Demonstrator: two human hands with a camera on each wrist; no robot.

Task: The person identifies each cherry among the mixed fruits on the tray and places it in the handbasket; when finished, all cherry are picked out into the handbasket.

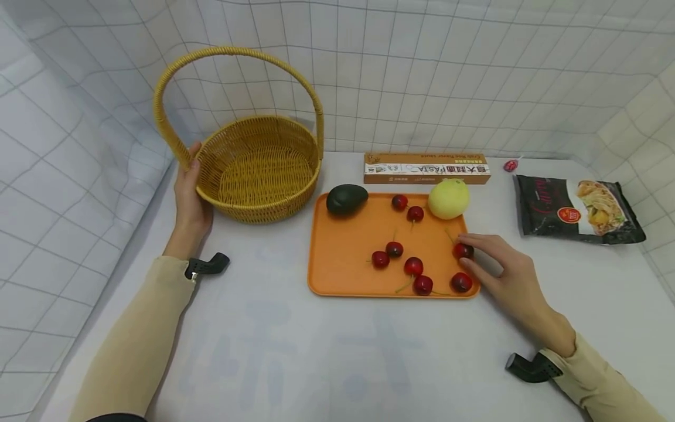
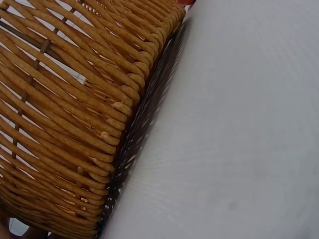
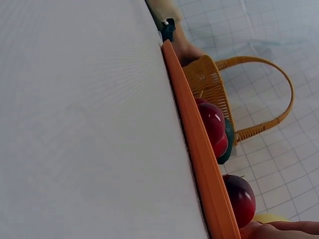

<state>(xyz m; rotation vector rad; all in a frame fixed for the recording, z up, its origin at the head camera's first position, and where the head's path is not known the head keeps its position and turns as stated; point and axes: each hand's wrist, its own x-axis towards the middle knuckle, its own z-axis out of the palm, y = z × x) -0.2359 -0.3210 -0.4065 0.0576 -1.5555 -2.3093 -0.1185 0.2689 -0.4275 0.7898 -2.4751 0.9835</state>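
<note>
With its fingers at the foot of the handle, my left hand grips the side of a yellow wicker basket. The basket's inside is bare, and its woven wall fills much of the left wrist view. At the right edge of an orange tray, my right hand pinches a dark red cherry between thumb and fingers. Just below it lies another cherry. Several more cherries are spread over the tray, with a dark green avocado and a yellow-green round fruit at its far corners.
Behind the tray lies a long brown pasta box. A small red item is beside it, and a black noodle packet lies at the right. White gridded cloth encloses the white table at the back and sides.
</note>
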